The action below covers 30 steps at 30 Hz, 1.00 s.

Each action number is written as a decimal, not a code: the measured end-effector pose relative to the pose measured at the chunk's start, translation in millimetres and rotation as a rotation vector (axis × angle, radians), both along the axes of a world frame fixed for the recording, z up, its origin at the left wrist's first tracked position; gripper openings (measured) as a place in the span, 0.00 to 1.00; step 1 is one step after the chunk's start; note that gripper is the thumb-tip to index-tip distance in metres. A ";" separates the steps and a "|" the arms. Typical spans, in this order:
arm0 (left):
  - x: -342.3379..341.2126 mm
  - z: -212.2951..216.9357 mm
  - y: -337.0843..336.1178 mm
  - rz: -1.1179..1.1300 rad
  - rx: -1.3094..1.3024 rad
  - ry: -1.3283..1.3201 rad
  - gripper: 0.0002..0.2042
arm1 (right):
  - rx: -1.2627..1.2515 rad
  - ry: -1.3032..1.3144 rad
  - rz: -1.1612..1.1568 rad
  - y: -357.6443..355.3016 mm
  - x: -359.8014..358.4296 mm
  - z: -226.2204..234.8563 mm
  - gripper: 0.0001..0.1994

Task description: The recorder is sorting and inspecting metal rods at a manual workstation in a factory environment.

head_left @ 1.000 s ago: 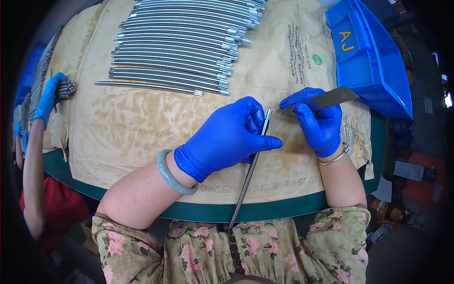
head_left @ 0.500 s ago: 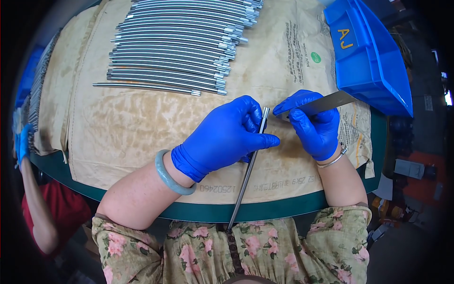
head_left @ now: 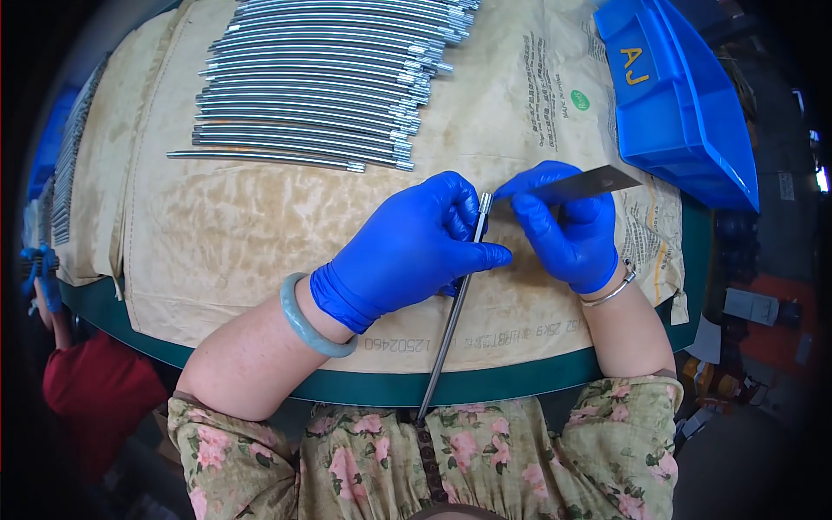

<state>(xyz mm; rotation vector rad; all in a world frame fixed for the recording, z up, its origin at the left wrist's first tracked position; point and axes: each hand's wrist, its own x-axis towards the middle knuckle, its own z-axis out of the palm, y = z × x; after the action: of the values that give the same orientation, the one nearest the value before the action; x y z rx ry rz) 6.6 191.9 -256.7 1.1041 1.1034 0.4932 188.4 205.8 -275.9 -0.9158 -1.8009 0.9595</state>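
In a blue glove, my left hand [head_left: 394, 251] is closed around a thin metal rod [head_left: 445, 347]. The rod slants from its wider, shiny top end, just above my thumb, down over the table edge to my clothing. My right hand [head_left: 572, 238], also gloved in blue, pinches a flat grey metal blade [head_left: 594, 182]. The blade's inner end is close to the rod's top; whether they touch I cannot tell. Beyond my left hand lies a row of similar metal rods [head_left: 303, 95], side by side, their wider ends to the right.
Brown paper sacking [head_left: 234, 225] covers the green-edged table [head_left: 364, 386]. A blue plastic bin [head_left: 663, 121] stands at the far right. At the left edge, a person in a red top [head_left: 100, 381] with blue gloves works by another stack of rods [head_left: 74, 165].
The blade has tilted in my right hand and shifted slightly left, nearer the rod's top. My left hand keeps its hold. The other person's gloved hands have moved.
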 end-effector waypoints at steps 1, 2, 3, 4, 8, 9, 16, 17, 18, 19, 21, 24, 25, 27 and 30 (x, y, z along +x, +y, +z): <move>0.1 1.0 0.5 -0.001 0.003 0.008 0.15 | -0.026 0.000 -0.061 -0.2 -0.3 0.8 0.06; 0.3 1.5 0.9 -0.003 0.005 0.016 0.16 | -0.025 -0.002 -0.063 0.1 0.1 2.8 0.06; 0.5 1.5 1.1 -0.005 0.006 0.013 0.16 | -0.041 -0.034 -0.077 0.6 1.0 5.9 0.06; 0.2 0.8 0.6 -0.001 0.001 0.010 0.16 | -0.059 -0.060 -0.086 1.4 1.6 7.5 0.07; -0.3 -2.7 -0.3 0.000 0.000 0.001 0.16 | -0.010 -0.040 0.070 1.4 7.7 2.3 0.07; -0.5 -3.7 -0.2 -0.005 0.010 0.000 0.16 | 0.024 -0.018 0.152 1.3 8.5 1.3 0.07; 1.8 -2.2 0.8 -0.004 -0.014 -0.010 0.16 | 0.101 0.037 0.145 6.4 4.0 -2.9 0.06; 2.0 -2.4 1.1 -0.007 -0.011 -0.005 0.16 | 0.139 0.043 0.163 6.8 3.6 -3.4 0.06; 2.2 -2.6 1.3 -0.009 -0.009 0.001 0.16 | 0.139 0.042 0.162 6.5 2.8 -3.3 0.06; 2.0 -3.1 1.3 -0.009 -0.010 0.001 0.16 | 0.103 0.023 0.099 6.1 1.5 -3.3 0.06; 1.3 -4.2 1.3 -0.006 -0.011 0.010 0.16 | 0.031 -0.014 -0.025 5.1 -0.4 -2.7 0.06; 1.0 -5.2 1.0 -0.003 -0.004 0.004 0.16 | -0.068 0.064 -0.072 1.4 -0.5 1.1 0.06; 0.5 -6.5 0.6 0.000 -0.002 -0.003 0.16 | -0.120 0.105 -0.092 0.9 -1.1 0.9 0.06; -0.6 -8.2 -0.1 0.006 0.000 -0.008 0.16 | -0.055 0.090 -0.025 2.2 0.2 -2.1 0.06; 0.0 -7.8 0.2 -0.016 0.025 0.005 0.15 | 0.080 0.051 0.098 4.5 3.1 -2.2 0.05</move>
<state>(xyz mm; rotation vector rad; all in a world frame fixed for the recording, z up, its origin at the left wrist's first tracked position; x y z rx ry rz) 6.5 192.1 -264.5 1.1362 1.0944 0.4932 191.5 210.3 -278.1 -0.7529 -1.8411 0.9559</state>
